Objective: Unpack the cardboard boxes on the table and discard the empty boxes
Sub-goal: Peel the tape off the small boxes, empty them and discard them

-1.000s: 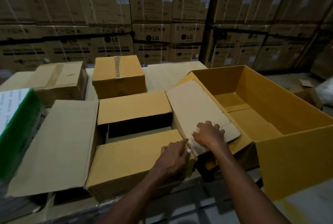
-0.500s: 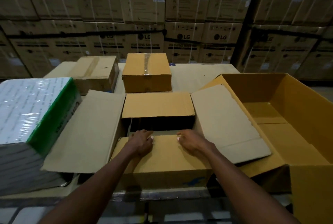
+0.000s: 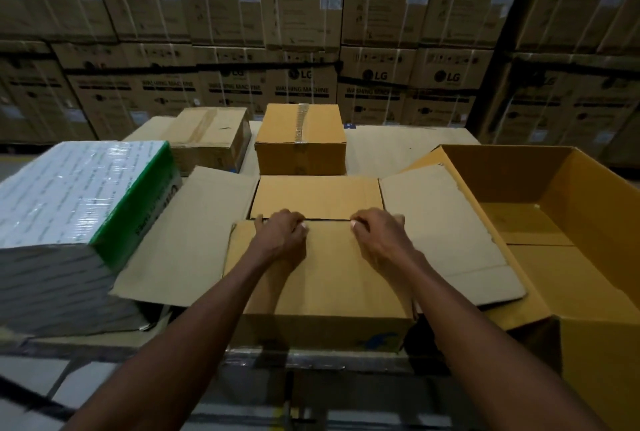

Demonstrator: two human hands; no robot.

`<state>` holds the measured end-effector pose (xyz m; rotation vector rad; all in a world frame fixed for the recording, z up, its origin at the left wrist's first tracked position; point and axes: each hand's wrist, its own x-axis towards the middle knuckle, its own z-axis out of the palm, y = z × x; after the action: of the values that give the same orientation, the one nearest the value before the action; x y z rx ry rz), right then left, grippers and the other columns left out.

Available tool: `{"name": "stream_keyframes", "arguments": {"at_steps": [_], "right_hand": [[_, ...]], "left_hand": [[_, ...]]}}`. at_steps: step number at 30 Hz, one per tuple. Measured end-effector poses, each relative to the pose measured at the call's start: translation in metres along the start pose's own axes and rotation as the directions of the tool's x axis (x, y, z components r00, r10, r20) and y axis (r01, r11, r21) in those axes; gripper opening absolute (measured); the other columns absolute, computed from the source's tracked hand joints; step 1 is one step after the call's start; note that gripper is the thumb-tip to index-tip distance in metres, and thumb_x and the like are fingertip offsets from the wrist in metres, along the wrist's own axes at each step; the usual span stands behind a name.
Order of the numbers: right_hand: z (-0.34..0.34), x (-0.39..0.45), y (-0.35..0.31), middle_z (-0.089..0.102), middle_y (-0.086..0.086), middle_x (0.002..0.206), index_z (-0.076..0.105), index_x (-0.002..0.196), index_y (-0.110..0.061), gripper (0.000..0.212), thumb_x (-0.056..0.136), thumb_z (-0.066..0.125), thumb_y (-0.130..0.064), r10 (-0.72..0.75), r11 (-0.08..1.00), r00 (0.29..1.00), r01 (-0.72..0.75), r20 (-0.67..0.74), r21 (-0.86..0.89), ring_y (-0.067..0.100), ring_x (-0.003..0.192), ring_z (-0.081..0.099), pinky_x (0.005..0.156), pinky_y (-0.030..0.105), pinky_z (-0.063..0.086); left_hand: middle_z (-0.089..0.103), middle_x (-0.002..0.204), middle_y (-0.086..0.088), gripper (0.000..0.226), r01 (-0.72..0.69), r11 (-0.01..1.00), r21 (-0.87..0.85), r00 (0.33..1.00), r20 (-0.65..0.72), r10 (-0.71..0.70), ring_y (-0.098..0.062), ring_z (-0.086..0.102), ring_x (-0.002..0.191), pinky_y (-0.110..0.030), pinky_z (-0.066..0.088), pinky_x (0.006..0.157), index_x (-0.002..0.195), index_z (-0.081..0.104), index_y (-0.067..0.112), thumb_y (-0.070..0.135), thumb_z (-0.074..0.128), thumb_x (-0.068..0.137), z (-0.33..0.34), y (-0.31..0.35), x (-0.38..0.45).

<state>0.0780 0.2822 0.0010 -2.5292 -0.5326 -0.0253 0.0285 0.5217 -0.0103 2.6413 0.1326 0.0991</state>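
Note:
An opened cardboard box (image 3: 322, 288) stands at the table's near edge, directly in front of me. Its side flaps (image 3: 194, 236) lie spread out left and right. The far flap (image 3: 317, 196) and the near flap lie flat and almost meet, so the contents are hidden. My left hand (image 3: 282, 234) and my right hand (image 3: 379, 236) both sit on the far edge of the near flap, fingers curled at that edge. Behind it stand a sealed, taped box (image 3: 301, 139) and another taped box (image 3: 207, 137).
A big empty open box (image 3: 588, 222) stands to the right, partly under the right flap. A shrink-wrapped white and green pack (image 3: 69, 195) lies on the left. The table top (image 3: 388, 150) shows at the back right. Stacked washing-machine cartons (image 3: 377, 77) form a wall behind.
Both hands have left the right flap and moved to the near flap's far edge. The dark gap between near and far flaps has narrowed to a thin line.

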Motion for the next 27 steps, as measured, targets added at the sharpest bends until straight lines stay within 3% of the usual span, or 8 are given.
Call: {"name": "stream_keyframes", "arguments": {"at_steps": [7, 10, 13, 16, 19, 21, 24, 27], "right_hand": [[-0.049, -0.066, -0.054, 0.072, -0.004, 0.105, 0.073, 0.109, -0.023, 0.027, 0.104, 0.052, -0.04, -0.135, 0.988, 0.944, 0.106, -0.301, -0.11, 0.01, 0.09, 0.059, 0.1, 0.041, 0.04], [-0.055, -0.102, -0.069, 0.073, -0.008, 0.094, 0.075, 0.102, -0.025, 0.042, 0.1, 0.05, -0.058, -0.154, 0.983, 0.935, 0.112, -0.32, -0.145, 0.009, 0.082, 0.061, 0.091, 0.036, 0.037], [-0.051, -0.137, -0.079, 0.075, -0.009, 0.087, 0.078, 0.098, -0.028, 0.057, 0.095, 0.043, -0.072, -0.109, 0.989, 0.937, 0.068, -0.332, -0.133, 0.011, 0.078, 0.066, 0.091, 0.042, 0.051], [-0.044, -0.169, -0.089, 0.075, -0.009, 0.084, 0.079, 0.095, -0.028, 0.055, 0.095, 0.046, -0.071, -0.068, 0.995, 0.949, 0.043, -0.308, -0.087, 0.009, 0.074, 0.067, 0.078, 0.042, 0.059], [-0.04, -0.198, -0.091, 0.073, -0.008, 0.085, 0.078, 0.099, -0.028, 0.045, 0.097, 0.051, -0.064, 0.006, 0.993, 0.986, -0.026, -0.167, -0.112, 0.005, 0.073, 0.062, 0.067, 0.029, 0.054], [-0.034, -0.212, -0.087, 0.071, -0.008, 0.089, 0.076, 0.101, -0.03, 0.038, 0.097, 0.054, -0.061, 0.07, 0.985, 0.996, -0.077, -0.052, -0.156, 0.006, 0.076, 0.061, 0.067, 0.03, 0.053], [-0.014, -0.221, -0.078, 0.072, -0.01, 0.097, 0.075, 0.105, -0.032, 0.033, 0.096, 0.058, -0.058, 0.116, 0.982, 0.992, -0.108, 0.044, -0.152, 0.008, 0.083, 0.063, 0.069, 0.029, 0.051], [0.011, -0.222, -0.07, 0.072, -0.012, 0.101, 0.074, 0.105, -0.034, 0.03, 0.095, 0.059, -0.058, 0.15, 0.98, 0.983, -0.134, 0.102, -0.149, 0.007, 0.084, 0.063, 0.074, 0.032, 0.055]], "left_hand": [[0.069, 0.118, 0.005, 0.035, -0.223, 0.963, 0.152, 0.914, -0.31, 0.261, -0.015, 0.062, 0.11, -0.048, 0.034, 0.107, 0.126, 0.064, 0.027, 0.047, 0.049, 0.101, -0.05, 0.026, -0.082], [0.071, 0.116, 0.007, 0.035, -0.284, 0.936, 0.206, 0.878, -0.337, 0.34, -0.014, 0.064, 0.106, -0.045, 0.04, 0.102, 0.127, 0.063, 0.03, 0.047, 0.053, 0.099, -0.059, 0.026, -0.123], [0.074, 0.109, 0.01, 0.03, -0.328, 0.918, 0.221, 0.848, -0.359, 0.389, -0.011, 0.069, 0.094, -0.038, 0.051, 0.088, 0.121, 0.067, 0.032, 0.047, 0.059, 0.096, -0.064, 0.024, -0.16], [0.074, 0.1, 0.01, 0.025, -0.33, 0.913, 0.241, 0.842, -0.362, 0.4, -0.011, 0.069, 0.082, -0.034, 0.056, 0.072, 0.112, 0.071, 0.033, 0.048, 0.064, 0.094, -0.062, 0.024, -0.195], [0.074, 0.1, 0.015, 0.04, -0.286, 0.937, 0.202, 0.893, -0.299, 0.337, -0.006, 0.068, 0.085, -0.028, 0.054, 0.067, 0.116, 0.07, 0.038, 0.062, 0.069, 0.084, -0.052, 0.02, -0.224], [0.072, 0.104, 0.02, 0.06, -0.236, 0.956, 0.176, 0.946, -0.182, 0.267, -0.003, 0.066, 0.091, -0.025, 0.05, 0.066, 0.119, 0.068, 0.042, 0.079, 0.066, 0.072, -0.042, 0.014, -0.237], [0.067, 0.114, 0.017, 0.082, -0.228, 0.951, 0.211, 0.972, -0.012, 0.236, -0.009, 0.061, 0.102, -0.031, 0.049, 0.071, 0.118, 0.069, 0.043, 0.096, 0.054, 0.057, -0.027, 0.006, -0.249], [0.065, 0.119, 0.015, 0.078, -0.221, 0.955, 0.199, 0.971, 0.141, 0.196, -0.01, 0.058, 0.101, -0.033, 0.05, 0.078, 0.122, 0.066, 0.041, 0.091, 0.058, 0.063, -0.012, 0.001, -0.254]]}}
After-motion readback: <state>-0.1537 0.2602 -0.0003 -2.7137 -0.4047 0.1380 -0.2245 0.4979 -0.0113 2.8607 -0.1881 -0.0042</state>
